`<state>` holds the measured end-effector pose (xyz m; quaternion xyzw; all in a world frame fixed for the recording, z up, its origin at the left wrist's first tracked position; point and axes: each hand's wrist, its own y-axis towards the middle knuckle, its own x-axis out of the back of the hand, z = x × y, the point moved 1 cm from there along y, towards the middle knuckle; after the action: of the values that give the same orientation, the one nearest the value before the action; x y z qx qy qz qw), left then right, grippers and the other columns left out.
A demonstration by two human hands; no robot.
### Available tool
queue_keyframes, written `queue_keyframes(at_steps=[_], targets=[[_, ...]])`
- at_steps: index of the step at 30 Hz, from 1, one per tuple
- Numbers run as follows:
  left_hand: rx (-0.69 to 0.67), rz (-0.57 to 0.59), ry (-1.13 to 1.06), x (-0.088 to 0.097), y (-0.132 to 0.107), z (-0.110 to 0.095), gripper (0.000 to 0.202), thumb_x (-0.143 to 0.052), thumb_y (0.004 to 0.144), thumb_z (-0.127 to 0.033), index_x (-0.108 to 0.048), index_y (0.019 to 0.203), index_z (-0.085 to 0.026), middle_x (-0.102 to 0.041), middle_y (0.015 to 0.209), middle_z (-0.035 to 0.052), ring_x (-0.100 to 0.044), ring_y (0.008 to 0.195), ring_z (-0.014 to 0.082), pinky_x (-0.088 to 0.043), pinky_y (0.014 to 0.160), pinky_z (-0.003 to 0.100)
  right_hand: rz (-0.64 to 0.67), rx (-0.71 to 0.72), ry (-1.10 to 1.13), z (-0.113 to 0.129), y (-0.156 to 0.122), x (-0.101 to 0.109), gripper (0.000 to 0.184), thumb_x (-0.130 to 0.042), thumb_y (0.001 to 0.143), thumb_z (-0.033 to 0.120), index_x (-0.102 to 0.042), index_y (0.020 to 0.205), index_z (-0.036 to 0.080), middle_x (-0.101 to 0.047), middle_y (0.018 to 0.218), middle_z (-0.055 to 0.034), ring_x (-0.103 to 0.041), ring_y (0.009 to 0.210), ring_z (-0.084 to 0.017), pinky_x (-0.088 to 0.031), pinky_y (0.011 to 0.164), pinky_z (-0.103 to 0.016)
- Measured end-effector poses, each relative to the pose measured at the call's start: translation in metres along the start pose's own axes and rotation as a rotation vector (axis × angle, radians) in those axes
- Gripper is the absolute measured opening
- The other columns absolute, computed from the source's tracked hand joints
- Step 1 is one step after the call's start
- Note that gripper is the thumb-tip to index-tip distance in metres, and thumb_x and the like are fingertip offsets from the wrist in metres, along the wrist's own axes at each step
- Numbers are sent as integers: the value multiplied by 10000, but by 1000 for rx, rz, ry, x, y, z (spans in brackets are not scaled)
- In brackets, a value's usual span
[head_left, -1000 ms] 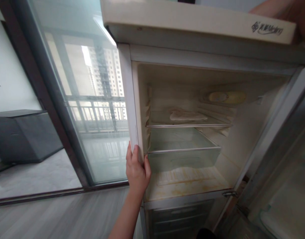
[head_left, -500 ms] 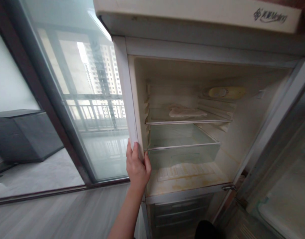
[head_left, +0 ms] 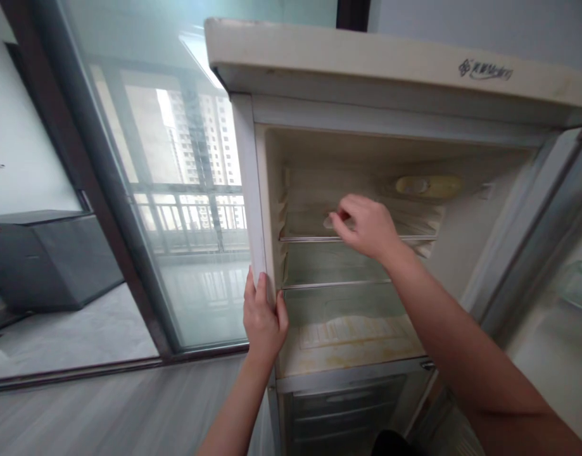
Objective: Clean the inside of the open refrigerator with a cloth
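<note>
Fridge edge [head_left: 253,190] gripped by left hand [head_left: 265,322], curled round it. Right hand [head_left: 365,223] narrowed at pale cloth [head_left: 327,221] on upper shelf [head_left: 299,232]; whether cloth is pinched can't be told.

- Tall dark-framed glass panel [head_left: 132,272], left of centre
- Pale high-rise building [head_left: 219,133] beyond it
- Dark grey boxy cabinet [head_left: 76,261], far left
- Grey wood-grained floor [head_left: 129,405], lower left
</note>
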<state>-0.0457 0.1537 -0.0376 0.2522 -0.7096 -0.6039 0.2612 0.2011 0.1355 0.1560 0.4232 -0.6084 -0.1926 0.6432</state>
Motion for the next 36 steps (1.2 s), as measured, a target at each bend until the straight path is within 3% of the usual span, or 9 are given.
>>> queue_keyframes(at_steps=[4, 7, 12, 17, 23, 26, 29, 32, 36], targets=[[-20, -10, 4, 1, 2, -1, 813, -616, 986, -137, -206, 1685, -207, -378, 1662, 258, -383, 1572, 330, -451, 1204, 476, 461, -359, -6, -48, 27, -35, 495, -604, 1017, 450, -681, 1365, 106, -659, 1409, -202, -642, 1269, -304, -499, 1031, -348], [-16, -15, -4, 2, 3, -3, 800, -611, 989, -135, -215, 1682, -206, -387, 1656, 258, -381, 1575, 324, -449, 1206, 482, 651, -390, 98, -66, 24, -45, 541, -443, 1082, 525, -738, 1283, 119, -717, 1320, -171, -675, 1205, -278, -496, 1000, -319], [-10, -13, -9, 1, 2, -1, 789, -610, 991, -140, -227, 1677, -205, -388, 1653, 259, -386, 1571, 327, -448, 1207, 494, 465, -155, 20, -44, -12, -26, 520, -641, 984, 507, -698, 1347, 138, -662, 1347, -190, -611, 1258, -334, -468, 1049, -400], [-14, -8, -34, 1, 5, 1, 788, -598, 998, -158, -210, 1681, -211, -374, 1664, 255, -391, 1566, 343, -443, 1212, 522, 240, -199, -196, -13, -52, -10, 296, -566, 818, 50, -706, 1061, 143, -699, 1125, -169, -605, 1161, -340, -401, 1071, -490], [-12, 217, -158, 34, 5, -60, 782, -619, 948, -123, -307, 1654, -246, -135, 1775, 179, -130, 1652, 371, -240, 1308, 623, 122, -189, 416, 47, -156, -15, 465, -457, 692, 50, -645, 1092, 194, -714, 1093, -78, -652, 1043, -240, -476, 899, -347], [13, 643, -441, 44, -4, -90, 866, -681, 886, -188, -279, 1653, -204, -527, 1568, 190, -482, 1488, 333, -430, 1204, 543, 217, -234, 542, 72, -203, -17, 461, -460, 660, 56, -662, 1049, 201, -726, 1004, -42, -677, 939, -213, -481, 825, -318], [265, 962, -649, 44, -13, -98, 501, -636, 877, -165, -606, 1375, -216, -754, 1066, 50, -715, 975, 206, -550, 858, 316, 281, -234, 544, 81, -228, -10, 387, -476, 718, 42, -683, 995, 217, -722, 940, -15, -681, 856, -191, -481, 759, -302], [443, 975, -710, 41, -21, -99, 149, -542, 947, -195, -684, 986, -213, -692, 828, -13, -643, 776, 152, -446, 722, 258, 16, -232, 307, 89, -245, 0, 309, -529, 876, 64, -701, 1075, 227, -706, 982, -48, -665, 907, -216, -491, 814, -347], [576, 879, -660, 38, -29, -104, 260, -434, 1033, -321, -597, 861, -215, -617, 749, -21, -588, 723, 155, -388, 678, 267, -321, -74, 215, 124, -274, -6, 242, -614, 923, 114, -664, 1129, 232, -684, 959, -66, -636, 876, -225, -506, 810, -373]])
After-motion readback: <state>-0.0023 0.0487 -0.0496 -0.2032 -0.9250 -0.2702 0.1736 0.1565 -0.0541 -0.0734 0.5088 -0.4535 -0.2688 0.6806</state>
